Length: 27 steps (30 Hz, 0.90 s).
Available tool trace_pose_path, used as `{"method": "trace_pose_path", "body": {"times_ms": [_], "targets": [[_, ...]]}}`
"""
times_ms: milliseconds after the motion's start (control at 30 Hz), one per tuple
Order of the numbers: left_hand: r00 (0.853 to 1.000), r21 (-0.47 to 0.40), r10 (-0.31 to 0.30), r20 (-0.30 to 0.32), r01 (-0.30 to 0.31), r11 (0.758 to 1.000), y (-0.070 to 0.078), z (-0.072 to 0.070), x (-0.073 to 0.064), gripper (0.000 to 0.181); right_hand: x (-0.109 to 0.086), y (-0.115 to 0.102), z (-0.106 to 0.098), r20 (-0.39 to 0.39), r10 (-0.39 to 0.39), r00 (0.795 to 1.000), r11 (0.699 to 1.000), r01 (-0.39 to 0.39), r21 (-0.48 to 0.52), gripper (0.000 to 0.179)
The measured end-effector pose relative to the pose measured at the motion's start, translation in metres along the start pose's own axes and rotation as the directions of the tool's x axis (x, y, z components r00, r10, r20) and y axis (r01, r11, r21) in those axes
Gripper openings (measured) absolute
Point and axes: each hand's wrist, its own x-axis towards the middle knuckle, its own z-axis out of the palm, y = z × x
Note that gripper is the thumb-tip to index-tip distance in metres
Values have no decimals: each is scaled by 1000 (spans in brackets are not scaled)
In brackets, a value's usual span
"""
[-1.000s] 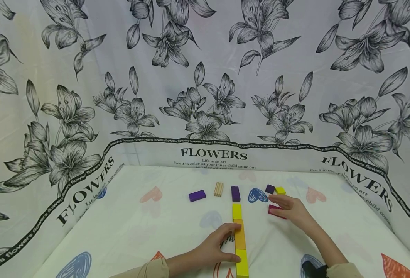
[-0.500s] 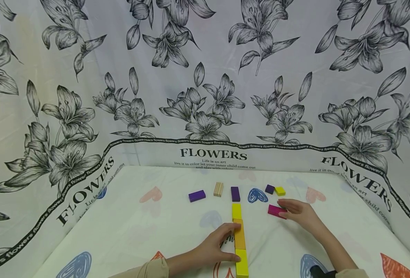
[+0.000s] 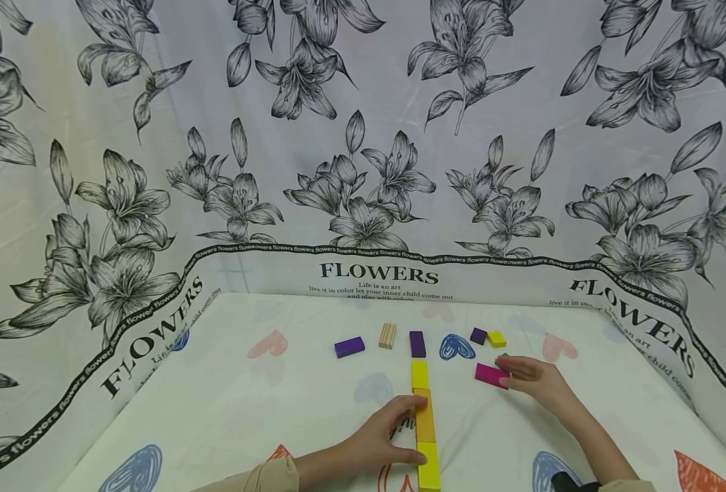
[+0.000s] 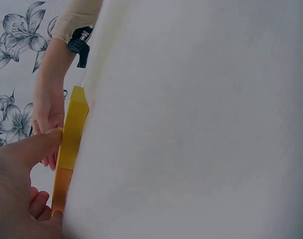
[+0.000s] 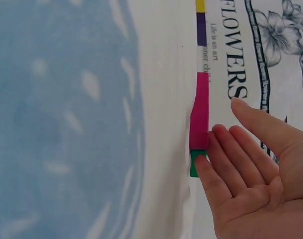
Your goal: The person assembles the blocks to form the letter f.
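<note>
My left hand [image 3: 378, 434] lies beside a line of blocks. Its thumb touches the near yellow block [image 3: 429, 471], and its index finger touches the orange block [image 3: 425, 420]. A shorter yellow block [image 3: 420, 374] continues the line at the far end. In the left wrist view, the thumb meets the side of the yellow block [image 4: 74, 134]. My right hand [image 3: 537, 383] is at the right end of a magenta block [image 3: 489, 374], thumb overlapping that end. In the right wrist view its fingers are extended, one at a green block [image 5: 196, 167] beside the magenta block [image 5: 201, 112].
Beyond the line stands a purple block [image 3: 417, 344]. Farther left are striped wooden sticks [image 3: 387, 335] and another purple block [image 3: 349, 347]. A small dark purple block [image 3: 477, 335] and a yellow block [image 3: 496, 339] sit behind the magenta one. Patterned cloth [image 3: 363, 171] hangs behind.
My right hand has shifted right, uncovering most of the magenta block and the yellow block behind it. A bit of green block now shows by its fingers. My left hand has stayed put.
</note>
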Motion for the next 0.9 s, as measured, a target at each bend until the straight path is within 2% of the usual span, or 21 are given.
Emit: {"method": "trace_pose_path", "body": {"times_ms": [667, 900], "targets": [[1000, 8, -11, -11, 11, 1000, 2, 0, -1, 71, 1, 9, 0, 39, -9, 999, 1000, 8, 24, 57], [1000, 11, 6, -2, -6, 1000, 1, 0, -1, 70, 3, 13, 0, 27, -15, 1000, 999, 14, 34, 52]]}}
